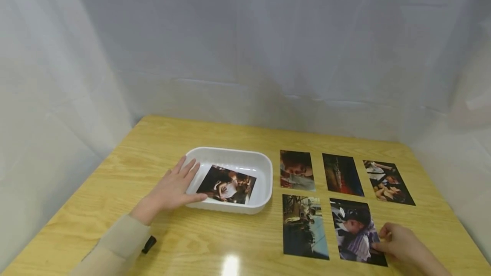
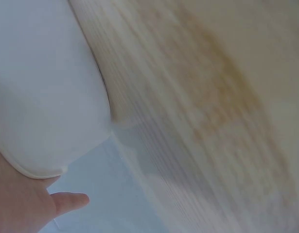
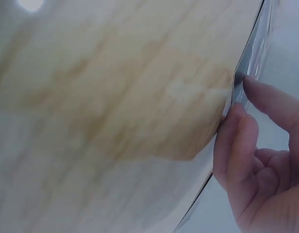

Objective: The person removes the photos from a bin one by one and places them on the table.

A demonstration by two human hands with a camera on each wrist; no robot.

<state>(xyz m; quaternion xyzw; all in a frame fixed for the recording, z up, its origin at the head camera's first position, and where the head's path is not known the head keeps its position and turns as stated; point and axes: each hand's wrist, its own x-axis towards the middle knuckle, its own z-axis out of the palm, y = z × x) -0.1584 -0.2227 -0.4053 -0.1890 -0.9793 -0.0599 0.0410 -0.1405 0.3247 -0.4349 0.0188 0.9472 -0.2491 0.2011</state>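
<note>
A white plastic tray [image 1: 264, 182] holds a photo print [image 1: 230, 186] lying askew in it. My left hand [image 1: 174, 188] rests at the tray's left rim with its fingers spread and straight; the left wrist view shows the thumb beside the white tray [image 2: 47, 87]. At the right, my right hand [image 1: 400, 244] pinches the right edge of a photo of a person in a dark cap [image 1: 354, 229] between thumb and curled fingers. That photo lies on the table. In the right wrist view, the thumb and forefinger of the right hand [image 3: 266, 150] close near a thin dark edge.
More photos lie in two rows: a close-up face [image 1: 297, 170], a dark red-and-blue print [image 1: 342, 174], a black-and-white figure print [image 1: 389, 182] and a street scene [image 1: 305, 226]. Beside the left sleeve [image 1: 122, 242] sits a small black object [image 1: 148, 245]. Pale curtains [image 1: 245, 54] enclose the wooden table [image 1: 161, 139].
</note>
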